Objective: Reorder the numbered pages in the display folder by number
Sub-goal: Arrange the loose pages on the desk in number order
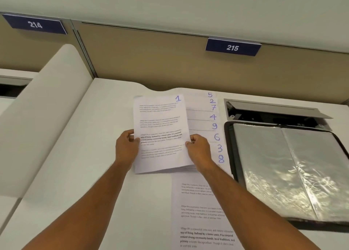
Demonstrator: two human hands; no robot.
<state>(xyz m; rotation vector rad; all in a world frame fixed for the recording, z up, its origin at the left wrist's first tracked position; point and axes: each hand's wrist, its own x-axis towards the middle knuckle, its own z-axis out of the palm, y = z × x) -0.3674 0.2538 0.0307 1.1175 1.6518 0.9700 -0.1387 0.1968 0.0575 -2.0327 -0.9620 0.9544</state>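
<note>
- The left hand pinches the left edge of page 1, thumb on the printed face, fingers curled behind; the right hand pinches the right edge in the same way; the sheet is held up off the desk, tilted slightly.
- Behind and to the right of it, the other pages lie fanned on the desk in a staggered column, so that only their handwritten blue numbers show at the right edges; from far to near they read 5, 2, 7, 4, 9, 6, 3, 8.
- The nearest sheet of that fan (its printed paragraphs plain to read) runs down between the two forearms to the bottom edge of the view.
- The display folder lies open at the right of the pages, its shiny clear sleeves facing up, black border round them.
- Beyond the folder a cable hatch in the desk stands with its lid raised; on the partition behind hang blue plates marked 214 and 215.
</note>
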